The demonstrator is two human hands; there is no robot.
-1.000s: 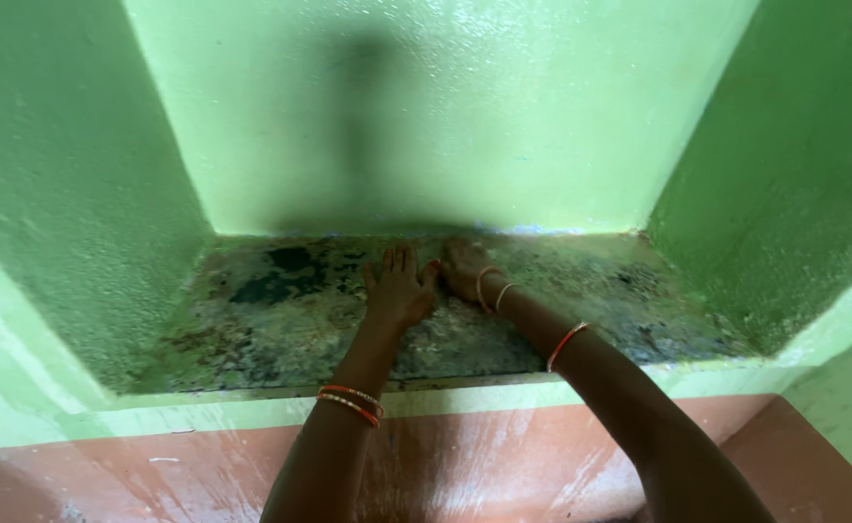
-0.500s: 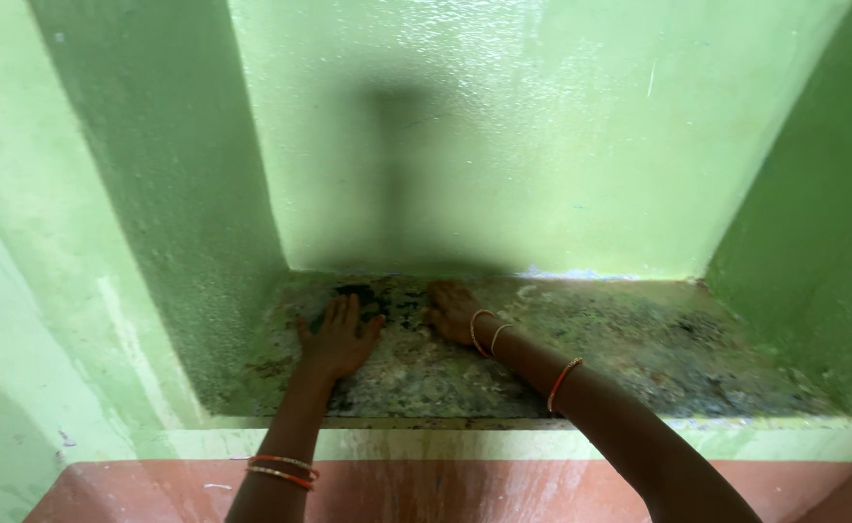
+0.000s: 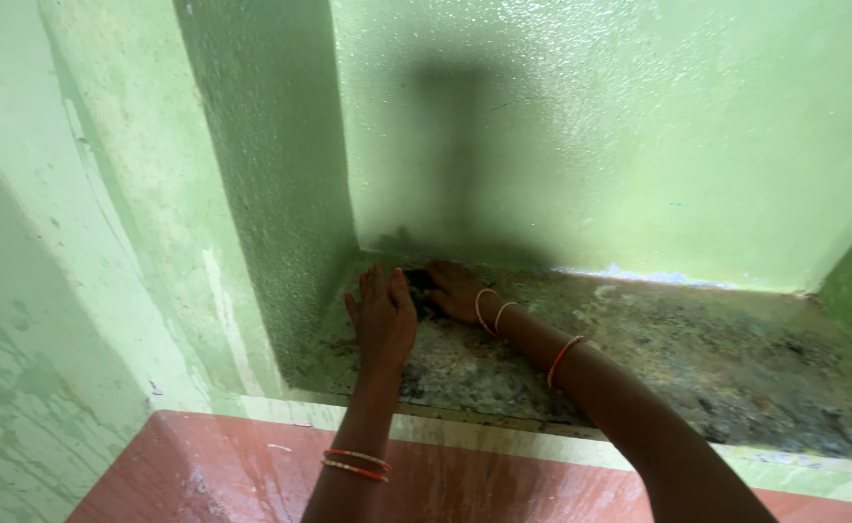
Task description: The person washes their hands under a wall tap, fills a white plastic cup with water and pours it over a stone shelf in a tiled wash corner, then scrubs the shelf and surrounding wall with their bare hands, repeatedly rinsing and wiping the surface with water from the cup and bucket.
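My left hand [image 3: 383, 315] lies flat, palm down, on the mottled stone shelf [image 3: 658, 358] of a green wall niche, near its left back corner. Thin orange bangles circle that wrist. My right hand [image 3: 455, 289] rests just beyond it, palm down, with its fingertips on a dark patch or lump [image 3: 420, 287] between the two hands. I cannot tell whether those fingers grip anything. The right forearm, which also wears bangles, crosses the shelf from the lower right.
The niche's left side wall [image 3: 271, 194] stands close beside my left hand and the back wall [image 3: 591, 145] just beyond both hands. A pale front ledge [image 3: 503, 441] edges the shelf above a reddish-brown surface [image 3: 232, 475]. The shelf runs on to the right.
Both hands have slid left along the shelf, from its middle to the left back corner and onto the dark patch. The view has swung left with them.
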